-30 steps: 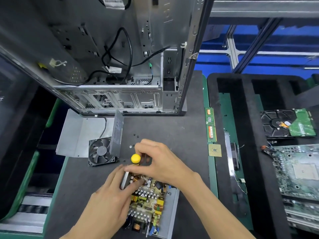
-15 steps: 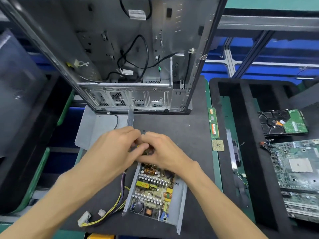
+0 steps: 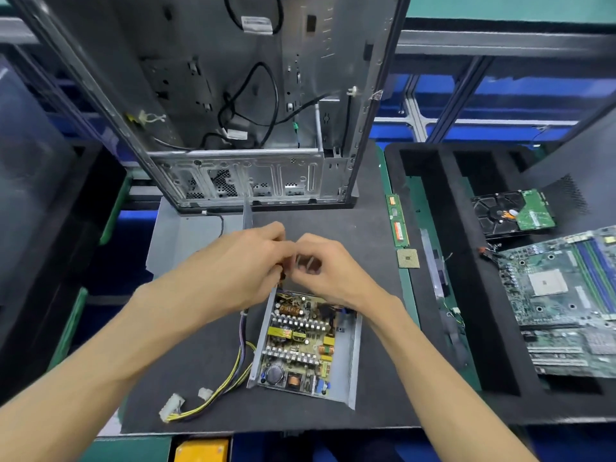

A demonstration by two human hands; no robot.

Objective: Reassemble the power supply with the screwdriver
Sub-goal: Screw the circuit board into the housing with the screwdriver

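No legible text or labels.

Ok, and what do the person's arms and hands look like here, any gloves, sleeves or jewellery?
Both are bare: the left hand and right hand wear no gloves, no sleeve reaches either forearm in view, and no watch, ring or wristband shows.
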